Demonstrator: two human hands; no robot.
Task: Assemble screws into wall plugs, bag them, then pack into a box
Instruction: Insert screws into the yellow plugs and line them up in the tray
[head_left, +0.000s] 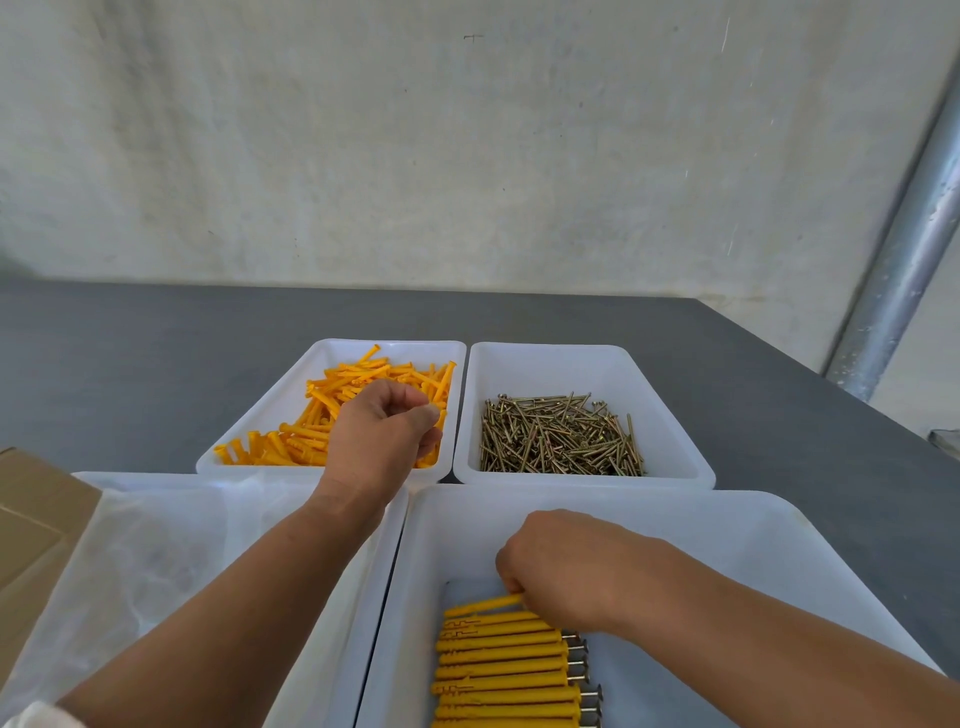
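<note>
Left hand (382, 431) is curled over the loose wall plugs (311, 415) in the far-left tray (332, 349), thumb against forefinger. Cannot tell if a plug is pinched, as the fingertips are hidden. Right hand (566, 566) pinches a yellow plug (485, 604) and lays it at the far end of the finished row (504, 660) in the near-right tray (727, 519). Its screw end is covered. Row is kept parallel, probably for easy counting. Screws (561, 436) sit in the far-right tray. Cardboard box (31, 519) is cut off at the desk's (156, 364) left edge.
</note>
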